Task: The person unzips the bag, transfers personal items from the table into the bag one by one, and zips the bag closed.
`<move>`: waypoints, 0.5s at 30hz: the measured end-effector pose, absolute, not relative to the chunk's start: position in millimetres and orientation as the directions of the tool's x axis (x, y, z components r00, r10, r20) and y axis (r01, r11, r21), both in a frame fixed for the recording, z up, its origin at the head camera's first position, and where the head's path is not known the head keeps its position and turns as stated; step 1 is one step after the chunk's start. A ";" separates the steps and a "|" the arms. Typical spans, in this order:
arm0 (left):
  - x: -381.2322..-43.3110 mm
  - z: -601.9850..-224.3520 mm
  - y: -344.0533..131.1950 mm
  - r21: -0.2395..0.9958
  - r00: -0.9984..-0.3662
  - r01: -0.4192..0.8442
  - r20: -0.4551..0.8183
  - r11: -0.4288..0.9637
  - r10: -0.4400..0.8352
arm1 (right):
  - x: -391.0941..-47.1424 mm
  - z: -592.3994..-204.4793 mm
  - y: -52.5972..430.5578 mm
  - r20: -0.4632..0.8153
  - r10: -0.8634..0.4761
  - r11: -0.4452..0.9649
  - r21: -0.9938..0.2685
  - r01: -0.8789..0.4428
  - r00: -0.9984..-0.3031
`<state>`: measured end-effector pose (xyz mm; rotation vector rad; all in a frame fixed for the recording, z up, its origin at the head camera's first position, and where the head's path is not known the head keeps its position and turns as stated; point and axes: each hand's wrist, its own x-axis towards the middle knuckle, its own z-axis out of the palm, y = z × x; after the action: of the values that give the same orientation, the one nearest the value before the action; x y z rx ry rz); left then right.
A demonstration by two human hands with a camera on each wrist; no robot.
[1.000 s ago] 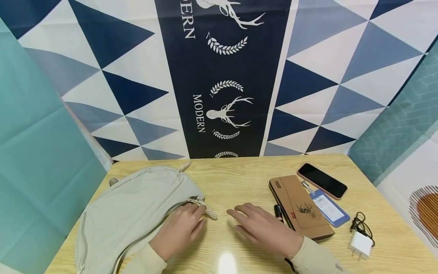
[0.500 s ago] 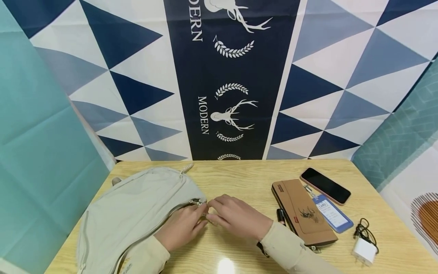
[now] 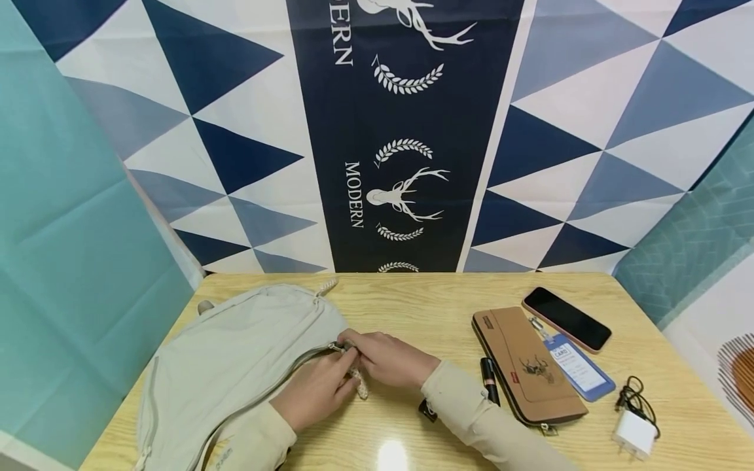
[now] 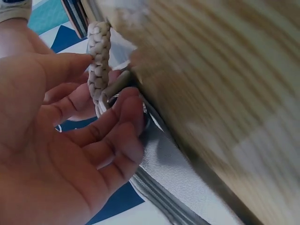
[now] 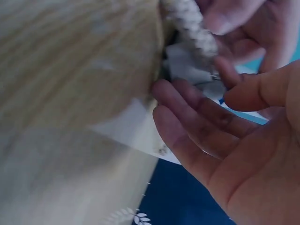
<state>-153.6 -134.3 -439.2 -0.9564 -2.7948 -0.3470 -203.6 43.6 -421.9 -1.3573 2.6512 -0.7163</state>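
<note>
A pale grey bag [image 3: 235,360] lies on the left of the table, its curved zipper facing me. Both hands meet at the zipper's right end. My left hand [image 3: 315,389] has its fingers curled at the bag's edge; in the left wrist view its thumb touches the braided zipper pull [image 4: 99,58]. My right hand [image 3: 389,360] reaches across, its fingertips pinching at the base of the pull, close to the left fingers. The braided pull [image 5: 194,30] also shows between the hands in the right wrist view. The exact finger contact is partly hidden.
On the table's right lie a brown wallet [image 3: 530,366], a black marker-like tube [image 3: 489,379], a blue card holder [image 3: 580,367], a phone [image 3: 567,318] and a white charger [image 3: 635,433] with a black cable. A patterned cloth [image 3: 412,131] hangs behind the table.
My right hand has moved left from over the table to the zipper end beside my left hand, and now pinches there. The left hand stays at the bag. The head view has shifted slightly.
</note>
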 end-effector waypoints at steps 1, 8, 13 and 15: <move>-153.5 -439.2 -133.8 0.161 -0.781 0.618 0.238 0.770 0.577 | -203.7 -423.4 43.6 0.146 -0.790 0.490 -0.431 -0.757 -0.595; -153.8 -442.5 -129.9 0.120 -0.819 0.554 0.256 0.824 0.513 | -206.5 -424.4 48.6 0.082 -0.803 0.481 -0.496 -0.723 -0.590; -151.1 -442.4 -132.7 0.084 -0.832 0.529 0.245 0.844 0.497 | -207.1 -422.9 50.4 0.049 -0.795 0.485 -0.546 -0.683 -0.604; -150.1 -440.3 -135.5 0.103 -0.838 0.527 0.228 0.844 0.496 | -207.3 -425.2 48.0 0.067 -0.773 0.498 -0.551 -0.669 -0.631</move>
<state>-150.1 -135.5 -440.3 -0.7928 -2.8293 -0.2393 -207.3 48.0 -425.2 -1.2425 2.5515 -0.8133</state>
